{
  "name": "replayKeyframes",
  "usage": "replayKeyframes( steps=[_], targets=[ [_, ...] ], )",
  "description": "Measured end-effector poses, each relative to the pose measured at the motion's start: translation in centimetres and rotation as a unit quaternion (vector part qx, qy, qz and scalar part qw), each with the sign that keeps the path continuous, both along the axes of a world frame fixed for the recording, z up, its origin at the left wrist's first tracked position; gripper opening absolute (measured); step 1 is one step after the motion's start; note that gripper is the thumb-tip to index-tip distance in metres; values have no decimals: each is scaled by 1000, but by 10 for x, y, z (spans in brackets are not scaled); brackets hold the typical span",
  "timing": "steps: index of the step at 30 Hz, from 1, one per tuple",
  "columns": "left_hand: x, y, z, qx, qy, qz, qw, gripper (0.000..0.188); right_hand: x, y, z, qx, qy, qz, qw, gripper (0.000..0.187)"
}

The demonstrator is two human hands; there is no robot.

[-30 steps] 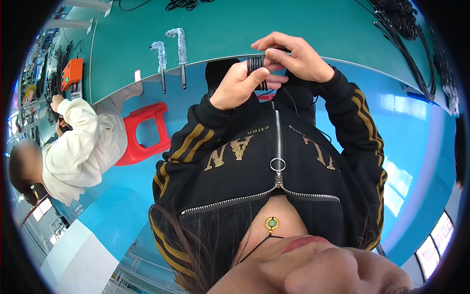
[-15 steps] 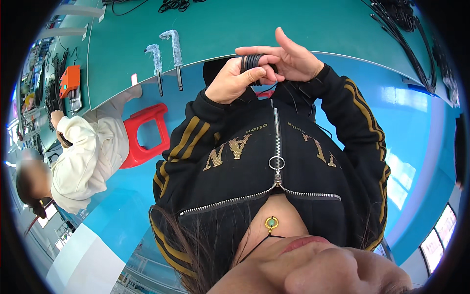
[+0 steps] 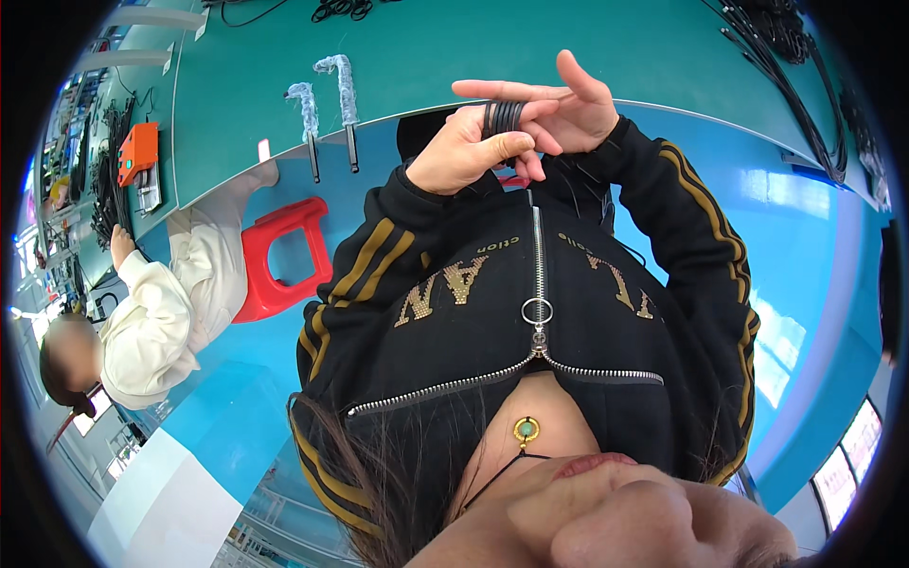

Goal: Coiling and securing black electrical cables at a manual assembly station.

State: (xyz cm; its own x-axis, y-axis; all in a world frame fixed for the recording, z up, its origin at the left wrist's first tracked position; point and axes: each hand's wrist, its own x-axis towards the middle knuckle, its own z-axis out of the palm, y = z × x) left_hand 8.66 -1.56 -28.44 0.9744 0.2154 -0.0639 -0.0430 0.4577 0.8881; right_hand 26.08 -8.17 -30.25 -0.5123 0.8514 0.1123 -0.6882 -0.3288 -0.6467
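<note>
A small coil of black cable (image 3: 504, 117) is looped around the fingers of my left hand (image 3: 453, 151), just in front of the table edge. The left thumb lies along the near side of the coil, and the fingertips stick out past it. Close against it is my right hand (image 3: 592, 109), palm showing, its thumb raised and index finger stretched out behind the coil. Its other fingers are partly hidden by the left hand. Where the cable's loose end runs, I cannot make out.
On the green table (image 3: 246, 95) two hooked rods (image 3: 348, 104) in bluish wrapping jut over the edge. Black cables (image 3: 786, 90) lie at the far right. At left are an orange device (image 3: 139, 153), a red stool (image 3: 312, 246) and a person in white (image 3: 170, 303).
Both hands have shifted slightly to the right with the coil. The left fingertips have spread a little. The person at left has moved a hand and head slightly.
</note>
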Motion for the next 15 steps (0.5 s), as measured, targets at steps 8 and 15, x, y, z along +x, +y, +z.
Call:
replayKeyframes(
  steps=[8,15],
  targets=[
    [7,5,-11,145,-37,21,989,22,5,7,3,46,-155,5,987,89],
    [10,7,-25,214,-25,68,974,14,-9,10,10,38,-375,-89,922,54]
  ],
)
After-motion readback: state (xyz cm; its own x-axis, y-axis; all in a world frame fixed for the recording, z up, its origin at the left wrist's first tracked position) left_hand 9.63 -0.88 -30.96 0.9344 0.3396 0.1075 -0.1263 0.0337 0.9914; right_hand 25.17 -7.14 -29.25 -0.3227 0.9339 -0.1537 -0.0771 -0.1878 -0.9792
